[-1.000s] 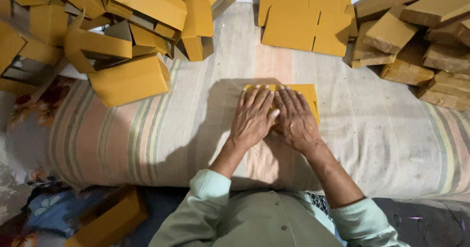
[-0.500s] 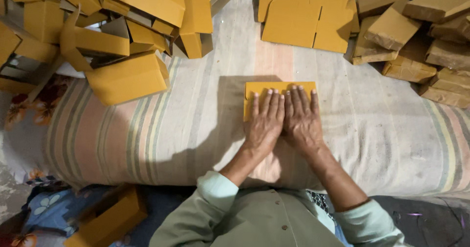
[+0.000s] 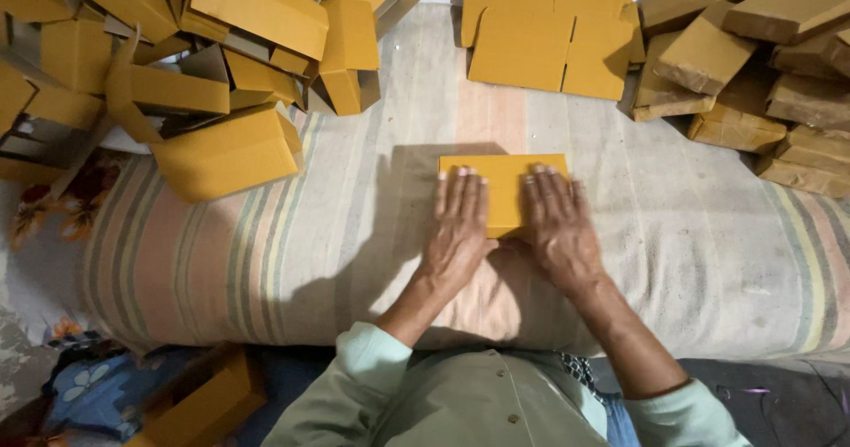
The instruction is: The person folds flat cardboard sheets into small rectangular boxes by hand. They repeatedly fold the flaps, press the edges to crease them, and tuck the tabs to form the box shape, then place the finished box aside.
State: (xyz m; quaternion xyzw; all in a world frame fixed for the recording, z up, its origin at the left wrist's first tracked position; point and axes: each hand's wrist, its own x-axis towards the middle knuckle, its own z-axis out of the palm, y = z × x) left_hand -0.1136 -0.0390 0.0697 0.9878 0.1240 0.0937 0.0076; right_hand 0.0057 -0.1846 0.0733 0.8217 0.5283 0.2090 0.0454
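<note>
A flat yellow cardboard piece [image 3: 505, 186] lies on the striped cloth-covered cushion [image 3: 354, 235] in front of me. My left hand [image 3: 458, 232] presses palm-down on its left part, fingers straight and together. My right hand [image 3: 558, 230] lies palm-down on its right part in the same way. The two hands are a little apart, with bare cardboard showing between them. Both hands rest flat on the piece and do not grip it.
A heap of folded yellow boxes [image 3: 221, 49] fills the far left. Flat unfolded cardboard sheets [image 3: 544, 31] lie at the far middle. Browner boxes [image 3: 761, 66] pile up at the far right. One yellow box [image 3: 199, 403] sits low at my left, on the floor.
My hands have slid apart sideways across the cardboard piece, from side by side at its middle to its left and right parts. The piece stays flat on the cushion.
</note>
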